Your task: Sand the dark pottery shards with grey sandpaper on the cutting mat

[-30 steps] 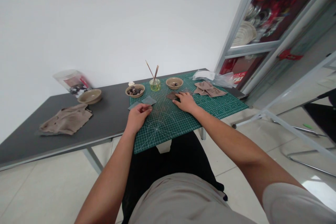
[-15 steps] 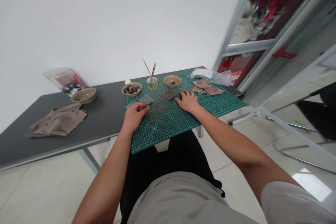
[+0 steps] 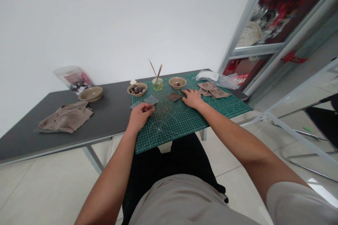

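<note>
My left hand (image 3: 141, 114) is at the left side of the green cutting mat (image 3: 174, 121), its thumb and fingers pinched together. Whatever lies in the pinch is too small to make out. Just beyond these fingers lie two thin grey-blue square sheets (image 3: 151, 100), one partly behind the hand. My right hand (image 3: 193, 99) rests palm down on the mat, fingers stretched out and apart. Beside its thumb lies a brown square piece (image 3: 174, 96). A crumpled brown cloth (image 3: 213, 90) is right of that hand.
Behind my hands stand a bowl of dark nut-like pieces (image 3: 137, 89), a glass jar with thin sticks (image 3: 157, 83) and a bowl with a few pieces (image 3: 177, 83). A plastic bag (image 3: 224, 79) lies back right. Leftward are another bowl (image 3: 91, 94), a cloth (image 3: 66, 116) and a tipped clear tub (image 3: 73, 78).
The whole view has shifted, so things appear slightly further right. My right hand now covers the dark grey piece that showed at its fingertips. My left hand stays pinched near the sheets.
</note>
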